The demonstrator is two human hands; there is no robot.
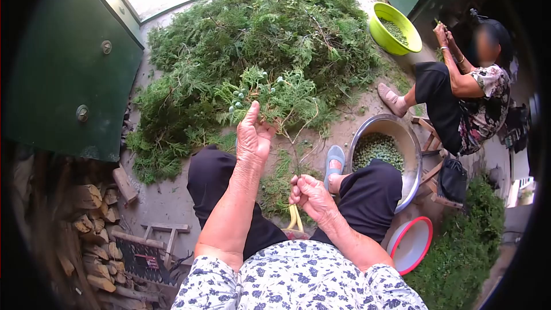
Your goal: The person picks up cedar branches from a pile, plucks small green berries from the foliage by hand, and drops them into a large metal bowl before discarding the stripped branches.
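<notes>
My right hand point(314, 196) is closed in a pinch around the bare lower stem of a leafy cypress branch point(295, 138), which stands up in front of me. Blue-green round cones point(238, 100) hang among the branch's flat green sprays. Close against the left side of those sprays is my left hand point(254, 135), its thumb raised and apart from the bent fingers. Foliage partly hides its fingertips. Two yellow handles point(295, 218) show between my knees, below my right hand; the rest of that tool is hidden.
A big heap of cut greenery point(258, 34) covers the floor ahead. By my right knee stands a metal basin point(418, 161) of green cones; a red-rimmed basin point(429, 235) is behind it. A seated person point(482, 92) works near a yellow-green basin point(414, 34). Firewood point(94, 224) lies left.
</notes>
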